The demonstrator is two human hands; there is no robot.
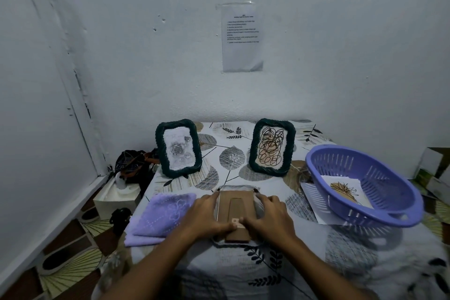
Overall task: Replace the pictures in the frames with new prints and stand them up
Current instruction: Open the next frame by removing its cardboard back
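Left hand: your left hand (207,214) lies on the left edge of the face-down frame (235,214), fingers fairly straight along its side, thumb stretched across to the small tab near the bottom of the brown backing board (233,207).
Right hand: your right hand (269,217) mirrors it on the right edge, fingers spread and lightly bent over the rim, thumb meeting the left thumb at the same tab; neither hand lifts anything.
Face-down frame: flat on the table (304,251), just in front of you, back side up, stand leg folded down.
Standing frames: the rose frame (179,148) and the scribble frame (271,147) stand upright further back, well apart, both leaning slightly backward.
Lilac basket: the basket (365,185) sits tilted at the right, a loose print (345,191) inside, on a sheet of paper (316,204).
Cloth: a folded purple cloth (162,217) lies just beside your left hand.
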